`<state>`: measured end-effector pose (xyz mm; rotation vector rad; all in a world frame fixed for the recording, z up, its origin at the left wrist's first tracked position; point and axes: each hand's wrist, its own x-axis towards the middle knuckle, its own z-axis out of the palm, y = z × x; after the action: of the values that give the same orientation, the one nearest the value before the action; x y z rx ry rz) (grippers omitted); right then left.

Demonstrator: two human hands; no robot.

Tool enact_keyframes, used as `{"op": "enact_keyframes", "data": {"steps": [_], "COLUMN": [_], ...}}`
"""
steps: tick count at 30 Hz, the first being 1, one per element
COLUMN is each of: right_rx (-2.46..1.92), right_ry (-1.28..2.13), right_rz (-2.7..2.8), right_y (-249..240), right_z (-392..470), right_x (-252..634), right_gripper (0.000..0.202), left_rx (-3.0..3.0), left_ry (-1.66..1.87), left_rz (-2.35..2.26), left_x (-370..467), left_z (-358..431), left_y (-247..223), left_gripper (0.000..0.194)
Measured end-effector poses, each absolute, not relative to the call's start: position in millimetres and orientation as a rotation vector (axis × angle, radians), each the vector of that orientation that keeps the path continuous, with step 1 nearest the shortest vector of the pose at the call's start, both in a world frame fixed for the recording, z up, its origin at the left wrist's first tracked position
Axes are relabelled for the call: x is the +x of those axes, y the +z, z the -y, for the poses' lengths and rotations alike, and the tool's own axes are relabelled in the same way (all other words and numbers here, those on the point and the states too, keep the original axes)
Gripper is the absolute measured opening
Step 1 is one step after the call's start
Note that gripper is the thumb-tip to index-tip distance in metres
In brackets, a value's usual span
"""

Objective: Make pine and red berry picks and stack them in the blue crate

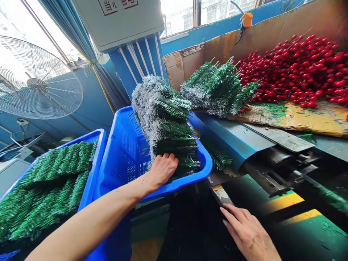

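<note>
My left hand (164, 166) reaches into a blue plastic basket (119, 145), its fingers curled over the near end of a stack of artificial pine branches (174, 123). These are green with frosted white tips, piled against the basket's right side. Its fingertips are hidden among the needles. My right hand (248, 228) is lower right, fingers stretched out and nothing visible in them. It is close to a dark metal edge, and I cannot tell whether it touches it.
A second basket (102, 139) at left holds green pine branches (46, 192). Right are more frosted branches (217, 87), red berry stems (301, 69), a cardboard sheet (326, 121) and a metal machine (274, 159). A large fan (38, 84) and an electrical box (122, 21) stand behind.
</note>
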<state>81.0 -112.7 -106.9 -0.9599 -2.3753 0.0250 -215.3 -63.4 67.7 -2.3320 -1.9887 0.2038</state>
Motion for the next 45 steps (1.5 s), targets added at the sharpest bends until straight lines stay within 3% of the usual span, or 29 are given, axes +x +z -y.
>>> {"op": "enact_keyframes", "data": {"steps": [3, 11, 21, 27, 31, 34, 36, 39, 43, 45], "right_rx": [-0.98, -0.892, -0.491, -0.776, -0.837, -0.859, -0.825, -0.818, -0.692, -0.616], "right_ry": [0.057, 0.031, 0.043, 0.591, 0.701, 0.769, 0.807, 0.906, 1.591, 1.711], "right_rz": [2.364, 2.308, 2.275, 2.678, 2.664, 2.579, 2.481, 2.18, 1.014, 0.616], "right_y": [-108.0, -95.7, 24.3, 34.0, 26.7, 24.0, 25.5, 35.6, 63.1, 77.7], "right_z": [111.8, 109.5, 71.6, 29.9, 12.8, 13.7, 20.7, 38.3, 57.7, 58.3], "right_x": [80.9, 77.1, -19.0, -85.6, -103.0, -103.8, -101.2, -96.6, -91.5, -86.7], "right_gripper": [0.029, 0.028, 0.039, 0.026, 0.014, 0.011, 0.013, 0.036, 0.064, 0.077], "left_rx": [-2.417, -2.488, -2.636, -2.633, -2.342, -1.976, -1.695, -1.372, -1.139, -1.058], "left_ry": [0.032, -0.693, -1.411, -1.695, -1.873, -2.296, -2.645, -2.965, -3.172, -3.272], "left_rz": [2.027, 2.392, 2.406, 2.348, 2.387, 2.308, 2.214, 2.118, 1.994, 1.963], "left_x": [-226.9, -256.7, -262.8, -261.4, -262.2, -261.2, -255.5, -234.7, -183.5, -152.8], "left_z": [65.0, 79.5, 80.0, 84.9, 84.9, 82.1, 79.0, 72.6, 62.1, 58.0], "left_y": [77.0, 92.0, 95.6, 100.3, 123.5, 147.9, 159.5, 163.0, 147.6, 136.6], "left_gripper": [0.014, 0.027, 0.018, 0.024, 0.023, 0.025, 0.028, 0.029, 0.029, 0.03]}}
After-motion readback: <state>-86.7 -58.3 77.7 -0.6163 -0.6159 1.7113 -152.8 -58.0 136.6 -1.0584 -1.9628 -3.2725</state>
